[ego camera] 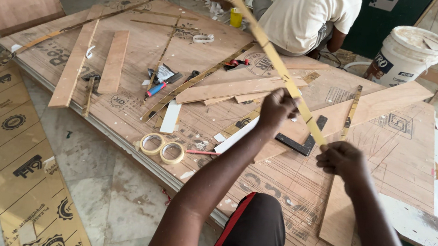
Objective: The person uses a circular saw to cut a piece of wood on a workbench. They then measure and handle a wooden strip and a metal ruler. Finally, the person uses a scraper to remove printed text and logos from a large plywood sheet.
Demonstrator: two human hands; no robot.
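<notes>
Holding a long thin strip (278,64) up off the plywood surface (145,48), the person has both hands clenched on its near end: the left hand (277,109) pinches it a little way up, the right hand (342,159) closes on the very end at centre right of the frame. From there the strip slants away toward the top centre, its far tip up near a seated co-worker's white shirt (308,15). It looks like a pale, narrow lath or edge band, light enough for a fingertip grip, and probably springy; held only at one end it would likely whip or sag, so a grip set wider apart would steady it. Its thin edges could snap if bent hard. Below the hands lie a black square (304,144), flat boards (340,219) and, lower left of centre, two tape rolls (161,148). A white bucket (405,53) stands upper right.
</notes>
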